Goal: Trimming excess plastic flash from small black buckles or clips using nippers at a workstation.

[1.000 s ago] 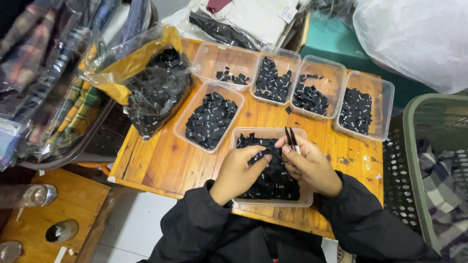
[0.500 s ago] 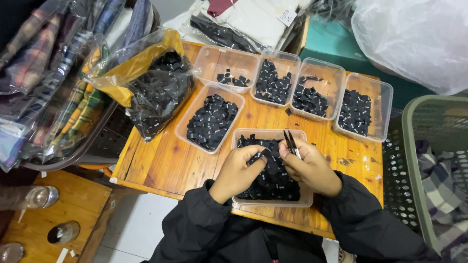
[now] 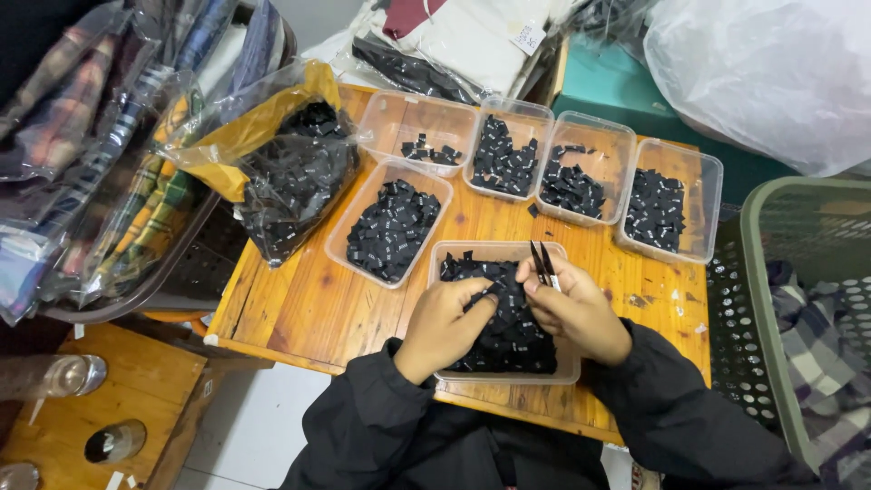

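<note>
A clear plastic bag [image 3: 290, 172] of small black labels lies at the left of the wooden desk [image 3: 299, 299], beside a clear tub [image 3: 392, 227] of the same. Nearer the person, the left hand [image 3: 445, 325] pinches black labels [image 3: 508, 331] inside the near tub [image 3: 567, 367]. Just beside it, the right hand [image 3: 576, 308] is closed around small black snips [image 3: 543, 263], blades pointing upward. Four more tubs [image 3: 667, 204] line the far edge.

Black long sleeves [image 3: 381, 408] cover both arms.
</note>
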